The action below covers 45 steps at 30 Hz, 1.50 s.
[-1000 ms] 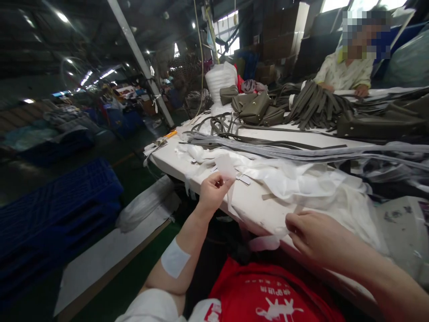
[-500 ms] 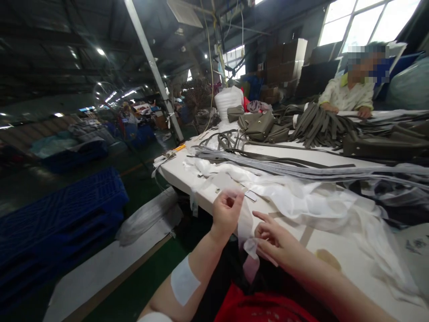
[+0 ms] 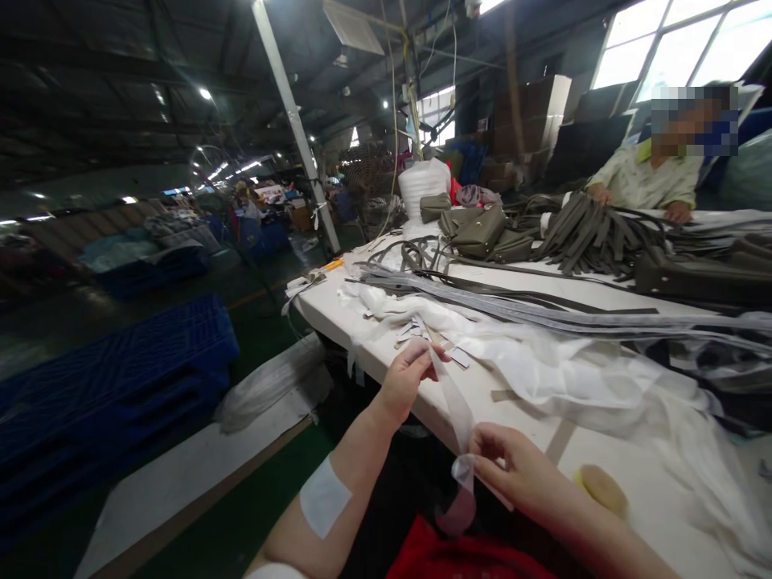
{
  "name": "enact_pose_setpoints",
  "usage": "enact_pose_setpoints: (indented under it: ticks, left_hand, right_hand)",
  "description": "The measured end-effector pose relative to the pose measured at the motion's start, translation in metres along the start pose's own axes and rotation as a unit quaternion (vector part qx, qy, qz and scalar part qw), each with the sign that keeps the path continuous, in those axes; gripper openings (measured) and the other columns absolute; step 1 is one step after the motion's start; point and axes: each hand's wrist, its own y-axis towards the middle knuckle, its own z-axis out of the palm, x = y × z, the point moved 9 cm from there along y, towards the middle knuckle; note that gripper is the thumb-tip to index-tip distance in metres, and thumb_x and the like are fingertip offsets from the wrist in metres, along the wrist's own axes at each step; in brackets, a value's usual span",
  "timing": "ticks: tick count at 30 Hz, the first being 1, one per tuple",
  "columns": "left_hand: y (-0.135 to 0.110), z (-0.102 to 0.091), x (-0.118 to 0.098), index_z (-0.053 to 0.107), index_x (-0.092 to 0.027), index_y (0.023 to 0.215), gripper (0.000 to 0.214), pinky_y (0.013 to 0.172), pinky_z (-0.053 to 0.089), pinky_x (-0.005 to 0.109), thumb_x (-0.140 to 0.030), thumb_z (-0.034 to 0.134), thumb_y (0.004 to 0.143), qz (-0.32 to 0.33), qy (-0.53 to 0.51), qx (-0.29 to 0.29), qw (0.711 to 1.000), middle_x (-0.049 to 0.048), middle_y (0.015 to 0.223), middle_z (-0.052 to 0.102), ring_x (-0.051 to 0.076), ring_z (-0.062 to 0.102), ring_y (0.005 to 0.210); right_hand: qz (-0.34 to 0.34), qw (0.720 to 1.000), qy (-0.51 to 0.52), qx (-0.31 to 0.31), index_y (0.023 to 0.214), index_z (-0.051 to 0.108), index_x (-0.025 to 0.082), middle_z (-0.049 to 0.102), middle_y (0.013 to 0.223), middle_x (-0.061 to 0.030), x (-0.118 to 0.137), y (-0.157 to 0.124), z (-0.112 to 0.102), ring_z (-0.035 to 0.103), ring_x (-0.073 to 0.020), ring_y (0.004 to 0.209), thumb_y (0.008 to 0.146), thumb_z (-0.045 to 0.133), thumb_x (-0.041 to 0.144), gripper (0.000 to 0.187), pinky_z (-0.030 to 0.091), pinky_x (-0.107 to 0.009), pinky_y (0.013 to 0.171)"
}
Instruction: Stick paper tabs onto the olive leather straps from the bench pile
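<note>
Head view: right hand (image 3: 507,458) was loose half a second ago with its index finger out; now thumb and curled fingers look pinched on the translucent white strip (image 3: 451,394). Left hand (image 3: 404,378) is closed too, fingertips together on the strip's upper end. So the strip now runs fairly straight between both hands, just off the near edge of the white table (image 3: 579,442), its curled tail dangling over the dark gap above the red apron (image 3: 464,555). Judging by that, the length is under two-handed control. Room: the gap below the hands looks open; small cards (image 3: 413,330) sit just beyond the left fingers, a crumpled white sheet (image 3: 555,374) limits the far side, and the yellow tape roll (image 3: 603,489) lies right beside the right forearm.
</note>
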Motion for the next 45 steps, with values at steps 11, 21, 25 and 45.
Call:
enact_pose_setpoints:
  ticks: [11, 21, 25, 45]
  left_hand:
    - [-0.037, 0.003, 0.092, 0.053, -0.008, 0.108, 0.07, 0.075, 0.053, 0.038, -0.072, 0.029, 0.09, -0.231, -0.197, -0.118, 0.946, 0.0238, 0.103, 0.07, 0.03, 0.072, 0.087]
    - [-0.017, -0.018, 0.02, 0.075, -0.017, 0.094, 0.024, 0.077, 0.049, 0.026, -0.034, 0.062, 0.086, 0.121, 0.321, -0.058, 0.938, 0.0065, 0.089, 0.069, 0.017, 0.064, 0.082]
    - [-0.019, 0.0, 0.036, 0.045, -0.02, 0.143, 0.054, 0.051, 0.042, 0.02, -0.026, 0.054, 0.089, 0.052, 0.321, 0.047, 0.944, -0.002, 0.073, 0.066, 0.008, 0.05, 0.044]
    - [-0.081, 0.083, 0.041, 0.058, -0.013, 0.123, 0.05, 0.108, 0.039, 0.044, -0.023, 0.066, 0.074, 0.164, 0.466, 0.22, 0.841, 0.0169, 0.121, 0.06, 0.033, 0.053, 0.117]
  right_hand:
    - [0.064, 0.997, -0.048, -0.015, 0.066, 0.055, 0.019, 0.058, 0.057, 0.003, -0.019, -0.005, 0.013, 0.052, -0.0137, 0.054, 0.077, 0.056, 0.015, 0.012, 0.035, -0.024, 0.053]
    - [0.019, 0.968, -0.251, -0.016, 0.081, 0.063, 0.018, 0.069, 0.097, -0.0077, -0.009, -0.018, -0.004, 0.063, -0.0179, 0.077, 0.083, 0.054, 0.014, 0.01, 0.041, -0.028, 0.068]
    - [0.04, 0.934, -0.354, 0.014, 0.08, 0.065, 0.021, 0.072, 0.078, -0.0066, -0.01, -0.019, -0.018, 0.065, -0.0213, 0.07, 0.086, 0.053, 0.018, 0.013, 0.034, -0.029, 0.059]
    - [-0.038, 0.903, -0.418, -0.087, 0.084, 0.065, 0.017, 0.063, 0.086, -0.006, 0.031, -0.014, -0.043, 0.06, -0.0202, 0.082, 0.082, 0.052, 0.014, 0.014, 0.039, -0.03, 0.072]
